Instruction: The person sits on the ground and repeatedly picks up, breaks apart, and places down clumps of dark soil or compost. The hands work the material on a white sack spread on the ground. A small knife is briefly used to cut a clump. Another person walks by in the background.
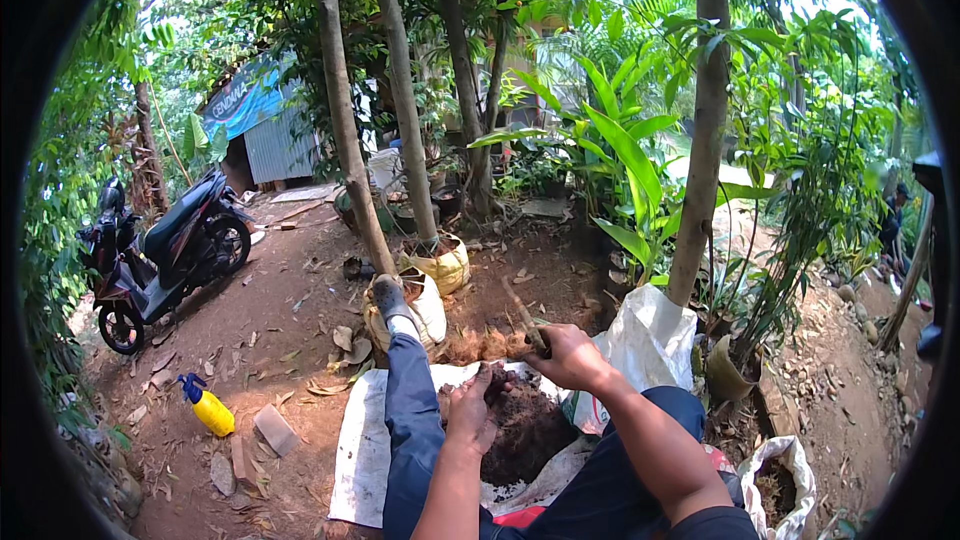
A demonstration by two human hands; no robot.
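My left hand [480, 401] is raised over a heap of dark soil [529, 431], its fingers curled with some dark soil at the fingertips. Just right of it, my right hand [566, 356] is closed around a curved brown stick or handle [517, 306]; the end near my palm is partly hidden. The soil lies on a white woven sack [360, 450] spread between my legs. Beyond the sack's far edge sits a row of brown fibrous clumps [487, 345]. A white plastic sack [652, 337] stands by my right forearm.
A yellow spray bottle [213, 414] and bricks [275, 429] lie to the left, a motor scooter [172, 247] farther back. Trees in sack planters [442, 270] stand ahead. At lower right is an open white sack [802, 465]. A person [892, 225] is far right.
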